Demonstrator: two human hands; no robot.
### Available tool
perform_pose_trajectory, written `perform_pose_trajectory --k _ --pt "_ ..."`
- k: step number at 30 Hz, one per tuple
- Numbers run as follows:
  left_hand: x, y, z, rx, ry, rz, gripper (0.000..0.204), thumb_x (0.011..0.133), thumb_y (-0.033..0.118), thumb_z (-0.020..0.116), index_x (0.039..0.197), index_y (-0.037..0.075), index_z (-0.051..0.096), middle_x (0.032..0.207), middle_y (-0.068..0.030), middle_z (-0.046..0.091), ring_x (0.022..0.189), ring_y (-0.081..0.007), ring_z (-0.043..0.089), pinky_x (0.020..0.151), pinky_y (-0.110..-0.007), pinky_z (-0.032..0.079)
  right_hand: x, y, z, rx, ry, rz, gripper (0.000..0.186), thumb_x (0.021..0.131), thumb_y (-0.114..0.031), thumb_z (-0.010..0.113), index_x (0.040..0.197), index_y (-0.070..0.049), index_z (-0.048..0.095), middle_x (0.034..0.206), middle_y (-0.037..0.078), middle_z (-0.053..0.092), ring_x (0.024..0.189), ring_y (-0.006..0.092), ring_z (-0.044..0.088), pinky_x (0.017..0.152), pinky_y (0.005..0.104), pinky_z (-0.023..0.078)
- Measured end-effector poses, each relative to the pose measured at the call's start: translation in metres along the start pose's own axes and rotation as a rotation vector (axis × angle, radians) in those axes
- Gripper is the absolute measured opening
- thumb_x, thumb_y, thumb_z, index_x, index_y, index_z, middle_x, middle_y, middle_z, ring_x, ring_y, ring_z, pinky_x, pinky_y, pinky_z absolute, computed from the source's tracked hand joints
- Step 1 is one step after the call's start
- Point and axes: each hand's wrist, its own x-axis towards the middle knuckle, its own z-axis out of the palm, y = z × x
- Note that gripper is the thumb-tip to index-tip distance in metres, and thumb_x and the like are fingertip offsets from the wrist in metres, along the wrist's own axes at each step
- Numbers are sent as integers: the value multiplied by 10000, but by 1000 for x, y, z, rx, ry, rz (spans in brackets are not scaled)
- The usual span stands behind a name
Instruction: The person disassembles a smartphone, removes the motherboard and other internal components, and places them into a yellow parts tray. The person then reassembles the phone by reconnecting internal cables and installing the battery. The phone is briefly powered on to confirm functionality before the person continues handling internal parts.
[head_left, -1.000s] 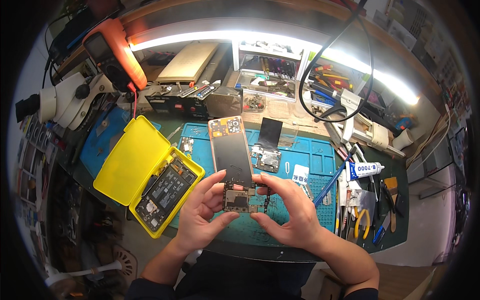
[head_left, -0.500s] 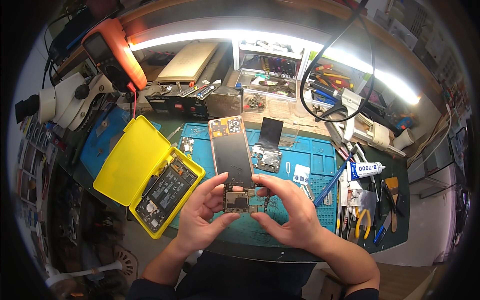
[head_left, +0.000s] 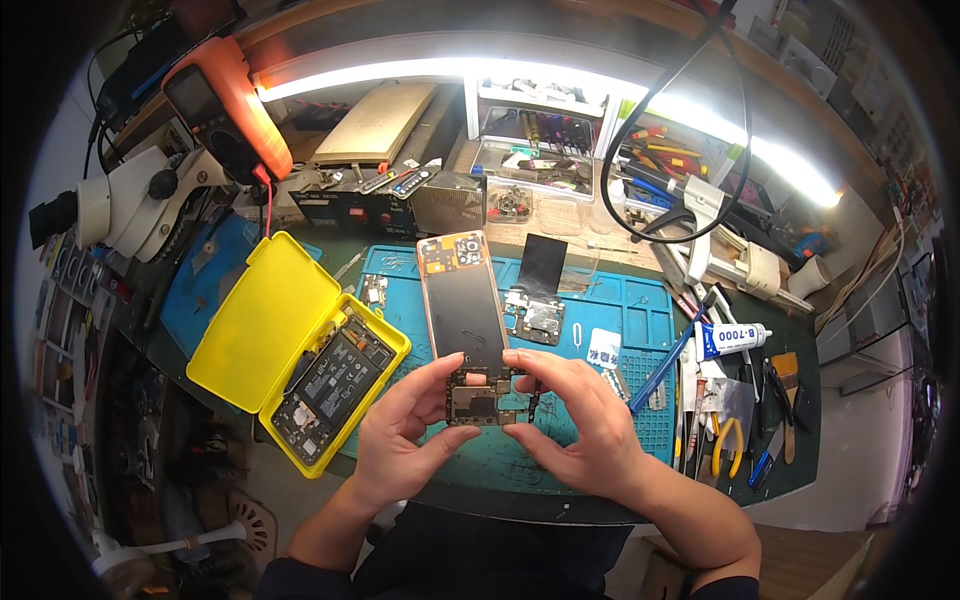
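Note:
Between my left hand (head_left: 410, 425) and my right hand (head_left: 580, 420) is a phone circuit board (head_left: 475, 402), gripped at its left and right edges by thumbs and fingers. The board is dark, with a cut-out on its right side. Just beyond it lies an emptied phone frame (head_left: 462, 305) with an orange-edged rim and camera openings at its far end. Right of the frame rests another phone part with a black flap (head_left: 541, 265) and a metal-covered board (head_left: 533, 318). An open yellow case (head_left: 250, 325) to the left holds a phone body with its battery (head_left: 345, 372) showing.
A blue work mat (head_left: 640, 300) lies under the parts. On the right are a glue tube (head_left: 732, 340), yellow-handled pliers (head_left: 727, 450) and a brush (head_left: 784, 385). An orange multimeter (head_left: 230, 115) and a microscope (head_left: 130, 205) stand left. A black cable loop (head_left: 605, 165) hangs above.
Almost nothing differs. The board is tilted very slightly, and a left fingertip now shows through or behind its upper part.

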Motion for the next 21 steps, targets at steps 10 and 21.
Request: perform_pose_trajectory --k 10,21 --pt "-1 1 -1 31 26 -17 653 855 -81 720 1437 -56 424 1282 -178 622 1144 -201 640 986 -331 540 1 -1 -3 -10 -34 11 666 780 -12 774 1382 24 492 1292 170 610 993 279 658 863 363 544" --pt "-1 1 -2 92 30 -8 647 832 -95 735 1411 -62 449 1260 -189 637 1123 -211 656 972 -334 554 1 0 -4 -4 -49 17 681 779 -5 769 1395 16 479 1298 170 606 969 281 653 847 365 544"
